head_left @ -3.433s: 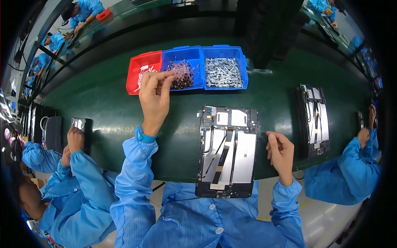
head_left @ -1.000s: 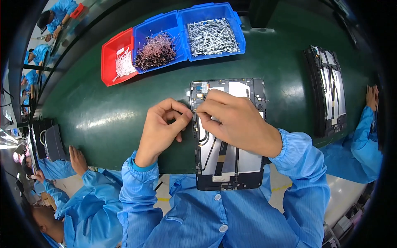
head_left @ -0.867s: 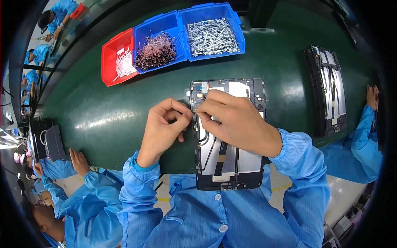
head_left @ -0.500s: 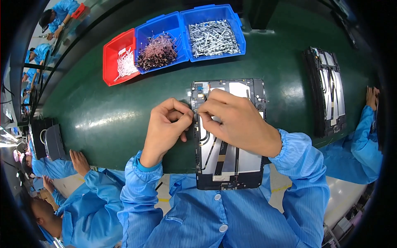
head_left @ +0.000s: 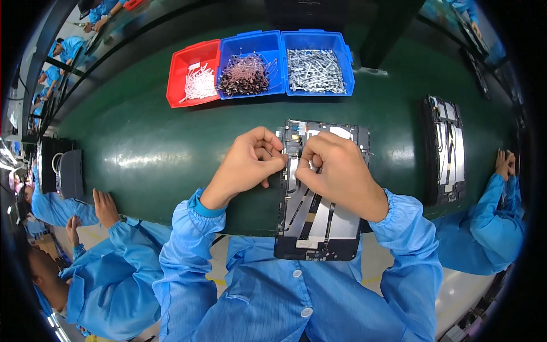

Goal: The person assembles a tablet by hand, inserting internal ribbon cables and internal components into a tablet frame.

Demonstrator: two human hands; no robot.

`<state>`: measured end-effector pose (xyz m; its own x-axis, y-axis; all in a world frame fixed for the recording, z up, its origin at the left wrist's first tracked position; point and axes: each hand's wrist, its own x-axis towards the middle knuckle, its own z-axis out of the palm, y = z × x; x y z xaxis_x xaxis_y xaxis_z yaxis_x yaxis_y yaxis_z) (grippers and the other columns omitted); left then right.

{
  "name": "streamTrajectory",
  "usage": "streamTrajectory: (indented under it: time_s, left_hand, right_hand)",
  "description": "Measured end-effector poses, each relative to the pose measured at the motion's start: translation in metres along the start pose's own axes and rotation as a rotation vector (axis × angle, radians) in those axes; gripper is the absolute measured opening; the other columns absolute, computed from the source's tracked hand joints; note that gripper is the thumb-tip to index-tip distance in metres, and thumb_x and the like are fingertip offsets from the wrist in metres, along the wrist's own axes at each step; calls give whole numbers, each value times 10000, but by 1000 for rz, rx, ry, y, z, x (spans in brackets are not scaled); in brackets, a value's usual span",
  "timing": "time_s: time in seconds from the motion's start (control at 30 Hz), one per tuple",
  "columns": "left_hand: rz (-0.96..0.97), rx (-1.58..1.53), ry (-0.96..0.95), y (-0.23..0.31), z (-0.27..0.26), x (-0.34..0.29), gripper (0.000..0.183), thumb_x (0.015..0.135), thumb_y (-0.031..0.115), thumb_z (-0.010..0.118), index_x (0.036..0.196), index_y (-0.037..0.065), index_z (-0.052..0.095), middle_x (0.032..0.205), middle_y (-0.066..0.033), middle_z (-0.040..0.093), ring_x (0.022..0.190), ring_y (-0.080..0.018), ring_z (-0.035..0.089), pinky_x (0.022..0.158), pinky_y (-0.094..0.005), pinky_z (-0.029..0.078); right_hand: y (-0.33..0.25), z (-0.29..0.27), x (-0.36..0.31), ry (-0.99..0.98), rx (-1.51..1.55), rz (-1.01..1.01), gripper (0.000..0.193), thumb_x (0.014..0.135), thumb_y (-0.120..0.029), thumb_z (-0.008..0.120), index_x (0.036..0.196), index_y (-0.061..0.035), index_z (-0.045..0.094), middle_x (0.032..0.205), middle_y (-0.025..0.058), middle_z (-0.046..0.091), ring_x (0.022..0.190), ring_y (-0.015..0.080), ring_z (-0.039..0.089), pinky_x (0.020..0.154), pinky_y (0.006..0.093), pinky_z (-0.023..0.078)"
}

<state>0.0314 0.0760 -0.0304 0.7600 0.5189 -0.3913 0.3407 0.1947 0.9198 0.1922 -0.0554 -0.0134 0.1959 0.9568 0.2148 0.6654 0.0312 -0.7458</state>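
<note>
An opened tablet lies in front of me, its black frame, silvery battery panels and dark flat cables showing. My left hand is closed in a pinch at the tablet's upper left edge. Whatever it grips is too small to make out. My right hand reaches over the tablet from the right, thumb and forefinger bent together just right of the left fingertips. Anything between those fingers is hidden, and the hand covers part of the tablet's middle.
Beyond the tablet stand a red bin of white pieces, a blue bin of thin-wired parts and a blue bin of silvery strips. More opened tablets are stacked at right. Co-workers' hands rest at the table's edge.
My right fingertips have drawn slightly rightward from the tablet's left edge, widening the gap to my left fingers. My left hand keeps its pinch there. The whole view has shifted.
</note>
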Motion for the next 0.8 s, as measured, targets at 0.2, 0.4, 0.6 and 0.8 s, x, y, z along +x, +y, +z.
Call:
streamTrajectory:
  time_s: [0.2,0.4,0.6,0.8]
  left_hand:
    - [-27,19,-8,-3,-3,4,240,791,98,731,944,-4,576,799,-38,601,597,-66,572,415,-231,476]
    - [10,36,5,-11,-1,0,239,808,128,744,945,12,588,748,-16,604,596,-62,559,416,-212,435]
    - [61,-141,70,-17,-5,-17,213,902,123,738,989,26,570,792,2,607,630,-47,560,439,-189,416]
    - [76,-148,62,-18,-9,-18,205,911,127,729,1000,17,581,794,-2,606,624,-48,555,439,-188,414]
  right_hand:
    - [-4,-30,32,-129,126,234,114,754,-84,671,760,29,674,680,159,673,613,318,663,606,352,520]
    - [42,-48,87,163,-405,-51,79,792,-47,668,845,-4,707,874,171,669,847,310,666,728,430,529]
    - [70,-45,100,-18,-826,-277,64,809,-68,676,812,-10,701,858,138,669,862,312,628,798,436,480]
    - [58,-50,95,32,-634,-244,95,828,-35,617,773,6,682,819,177,655,830,344,635,737,467,465]
